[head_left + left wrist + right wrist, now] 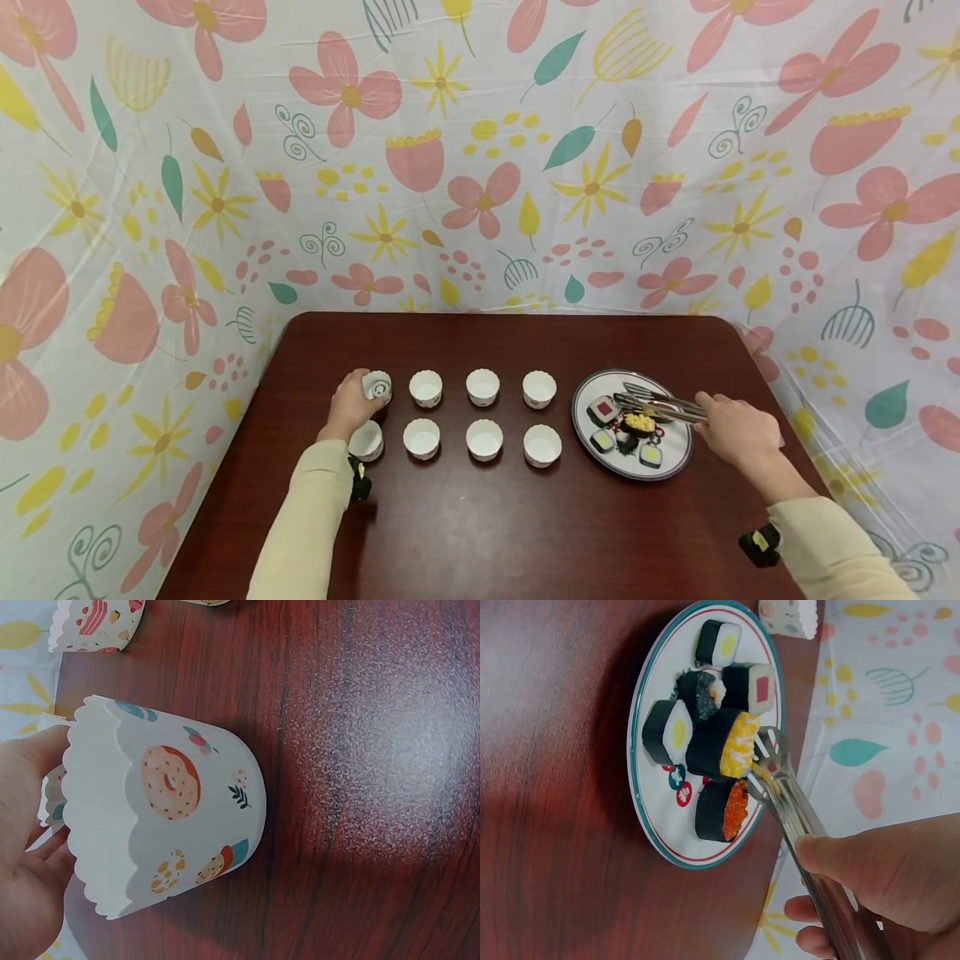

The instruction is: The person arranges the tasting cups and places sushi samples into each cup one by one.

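Observation:
At the left end of the back row, my left hand point(349, 407) grips a small scalloped paper cup point(370, 384). A round piece with a swirl point(381, 388) shows in that cup. In the left wrist view a nearer paper cup point(172, 780), printed with a donut, hides most of the held one. On the right, my right hand point(738, 429) holds metal tongs point(802, 817) from above the handles. Their tips reach the corn-topped sushi point(735, 750) on the round plate point(646, 817), one prong end right at the yellow topping.
Several other white paper cups point(483, 440) stand in two rows across the table point(480, 533). More sushi shares the plate, including an orange roe piece point(724, 810) and a roll with a red centre point(602, 409). Flower-printed cloth point(480, 208) hangs close behind the table and at both sides.

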Tool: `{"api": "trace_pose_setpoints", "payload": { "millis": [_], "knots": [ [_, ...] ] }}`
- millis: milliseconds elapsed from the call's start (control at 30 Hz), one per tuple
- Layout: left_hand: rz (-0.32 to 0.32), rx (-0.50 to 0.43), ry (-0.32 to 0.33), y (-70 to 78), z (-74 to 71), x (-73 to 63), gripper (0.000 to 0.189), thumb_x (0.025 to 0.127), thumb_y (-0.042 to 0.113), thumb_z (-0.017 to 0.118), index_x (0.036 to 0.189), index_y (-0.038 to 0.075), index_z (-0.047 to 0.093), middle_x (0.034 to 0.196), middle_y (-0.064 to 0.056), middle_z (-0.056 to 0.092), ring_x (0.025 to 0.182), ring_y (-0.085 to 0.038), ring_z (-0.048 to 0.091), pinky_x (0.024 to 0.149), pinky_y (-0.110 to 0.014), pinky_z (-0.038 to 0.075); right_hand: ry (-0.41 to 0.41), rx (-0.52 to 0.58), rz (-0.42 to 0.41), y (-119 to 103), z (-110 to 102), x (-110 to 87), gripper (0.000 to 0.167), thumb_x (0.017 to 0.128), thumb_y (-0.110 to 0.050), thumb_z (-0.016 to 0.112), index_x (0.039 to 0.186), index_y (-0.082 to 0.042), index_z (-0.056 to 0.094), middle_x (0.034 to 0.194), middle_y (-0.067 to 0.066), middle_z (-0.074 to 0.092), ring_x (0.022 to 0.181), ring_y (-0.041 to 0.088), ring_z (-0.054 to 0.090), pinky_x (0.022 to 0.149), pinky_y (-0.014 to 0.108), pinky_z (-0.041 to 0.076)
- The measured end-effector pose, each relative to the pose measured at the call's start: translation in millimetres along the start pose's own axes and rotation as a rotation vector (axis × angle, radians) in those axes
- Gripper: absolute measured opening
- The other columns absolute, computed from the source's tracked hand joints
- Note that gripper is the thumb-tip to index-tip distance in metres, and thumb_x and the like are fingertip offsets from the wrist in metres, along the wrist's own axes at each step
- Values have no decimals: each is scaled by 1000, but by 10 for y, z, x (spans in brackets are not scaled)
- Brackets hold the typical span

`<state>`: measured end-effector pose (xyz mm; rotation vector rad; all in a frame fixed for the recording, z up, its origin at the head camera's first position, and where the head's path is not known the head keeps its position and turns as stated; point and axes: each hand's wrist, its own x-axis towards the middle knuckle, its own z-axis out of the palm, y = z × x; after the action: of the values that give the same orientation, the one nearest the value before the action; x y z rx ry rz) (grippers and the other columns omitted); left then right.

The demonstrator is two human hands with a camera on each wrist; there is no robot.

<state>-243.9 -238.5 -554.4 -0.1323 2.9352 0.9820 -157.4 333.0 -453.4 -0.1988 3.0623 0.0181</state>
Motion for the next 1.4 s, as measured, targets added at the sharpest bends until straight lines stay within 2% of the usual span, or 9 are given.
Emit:
{"api": "trace_pose_setpoints", "payload": {
  "millis": [200,767,933,1067,1400],
  "knots": [
    [3,10,-4,9,-8,0,67,80,23,70,135,2,38,127,-22,47,107,-39,51,81,-50,45,15,-10,6,-18,5,-8,24,81,-20,66,91,-5,49,81,16,58,72,40,58,46,51,41],
    [-8,16,-51,33,-40,-13,76,81,23,69,141,4,27,138,-21,35,116,-41,45,89,-53,42,21,-8,31,-3,-36,-51,30,81,-21,66,100,-4,50,81,15,57,70,37,57,44,48,39],
    [35,46,-41,46,-84,6,80,78,25,72,141,4,27,139,-22,34,121,-42,40,91,-55,39,22,-5,30,2,-40,-56,30,81,-21,66,100,-4,50,80,15,57,68,37,57,43,47,39],
    [76,77,-38,96,-142,9,82,77,24,73,142,6,28,140,-23,33,122,-43,38,89,-56,40,17,-7,26,11,-50,-66,30,81,-21,66,99,-4,49,80,16,57,67,36,57,43,48,39],
    [170,78,-52,357,-271,5,82,78,23,73,144,9,26,145,-20,27,127,-41,32,90,-55,39,37,7,32,20,-66,-89,31,80,-20,67,102,-4,51,84,18,59,71,39,58,43,48,39]
  ]
}}
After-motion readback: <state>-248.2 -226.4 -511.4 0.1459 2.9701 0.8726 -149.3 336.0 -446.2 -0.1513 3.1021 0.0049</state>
